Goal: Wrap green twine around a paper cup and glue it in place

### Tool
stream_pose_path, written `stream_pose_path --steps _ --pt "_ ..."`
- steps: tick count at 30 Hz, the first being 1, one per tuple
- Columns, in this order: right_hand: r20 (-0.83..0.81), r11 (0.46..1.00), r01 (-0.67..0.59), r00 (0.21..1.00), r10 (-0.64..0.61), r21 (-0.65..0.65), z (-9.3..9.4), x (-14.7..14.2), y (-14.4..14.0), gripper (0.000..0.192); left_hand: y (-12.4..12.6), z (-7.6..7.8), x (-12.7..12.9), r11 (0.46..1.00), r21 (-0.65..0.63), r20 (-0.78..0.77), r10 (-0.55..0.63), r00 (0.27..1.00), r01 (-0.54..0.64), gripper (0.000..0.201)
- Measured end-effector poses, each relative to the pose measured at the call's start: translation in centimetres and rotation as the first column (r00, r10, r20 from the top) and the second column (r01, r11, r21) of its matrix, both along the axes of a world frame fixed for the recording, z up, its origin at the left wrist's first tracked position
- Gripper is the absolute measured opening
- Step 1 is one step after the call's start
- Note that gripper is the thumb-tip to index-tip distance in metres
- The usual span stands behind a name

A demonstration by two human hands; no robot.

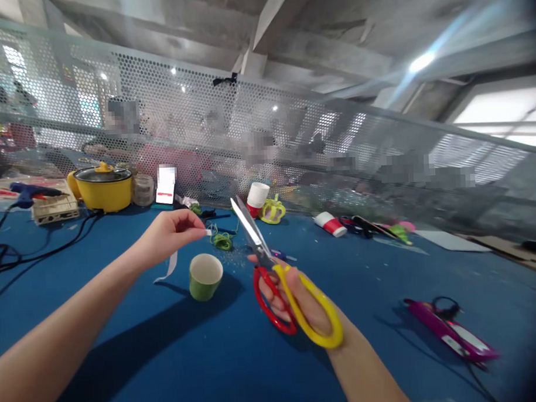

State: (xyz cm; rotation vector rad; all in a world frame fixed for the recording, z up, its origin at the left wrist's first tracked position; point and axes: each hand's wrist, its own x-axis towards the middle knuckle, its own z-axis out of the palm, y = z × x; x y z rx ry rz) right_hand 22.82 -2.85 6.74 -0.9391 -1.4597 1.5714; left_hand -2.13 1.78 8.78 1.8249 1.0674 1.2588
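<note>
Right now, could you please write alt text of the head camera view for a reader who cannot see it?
The right hand holds red-and-yellow scissors, blades shut, while the left hand pinches a white paper strip above a green paper cup on a blue table. A yellow pot stands farther back.

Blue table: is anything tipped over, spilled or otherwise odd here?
Yes. A red-and-white paper cup lies on its side on the blue table, while the green cup stands upright. Small pale specks are scattered beside the green cup. Nothing looks damaged.

red-yellow scissors raised, white strip dangling
</note>
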Motion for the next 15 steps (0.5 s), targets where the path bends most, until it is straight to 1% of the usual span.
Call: stream_pose_path --steps 2,4,5,8,10,13,15 --pt "0.039 0.994 -0.07 0.997 0.067 0.082 0.0 -0.9 0.1 0.066 0.2 -0.4 -0.1 0.991 0.092 -0.028 0.103 0.994 -0.1 0.015" --pt "0.117 0.98 -0.13 0.987 0.112 0.154 -0.5 -1.2 0.5 0.071 0.3 -0.7 -0.3 0.969 0.173 -0.042 0.184 0.982 -0.175 0.013" --pt "0.168 0.971 -0.154 0.978 0.124 0.183 -1.0 -1.2 0.8 0.075 0.3 -0.8 -0.3 0.96 0.202 -0.04 0.206 0.978 -0.194 0.012" --pt "0.306 0.953 -0.185 0.946 0.107 0.241 -2.6 -0.8 1.7 0.081 0.1 -0.7 -0.2 0.945 0.252 -0.039 0.223 0.974 -0.207 0.01" --pt "0.362 0.948 -0.186 0.929 0.083 0.259 -3.3 -0.5 2.2 0.08 -0.1 -0.6 -0.1 0.943 0.272 -0.042 0.213 0.976 -0.194 0.01" --pt "0.368 0.948 -0.156 0.929 0.046 0.276 -3.6 -0.6 2.2 0.075 -0.4 -0.4 0.4 0.929 0.325 -0.074 0.213 0.974 -0.178 0.009" --pt "0.353 0.953 -0.142 0.935 0.04 0.268 -3.4 -0.9 2.0 0.075 -0.7 -0.3 0.7 0.899 0.402 -0.114 0.24 0.964 -0.176 0.006"
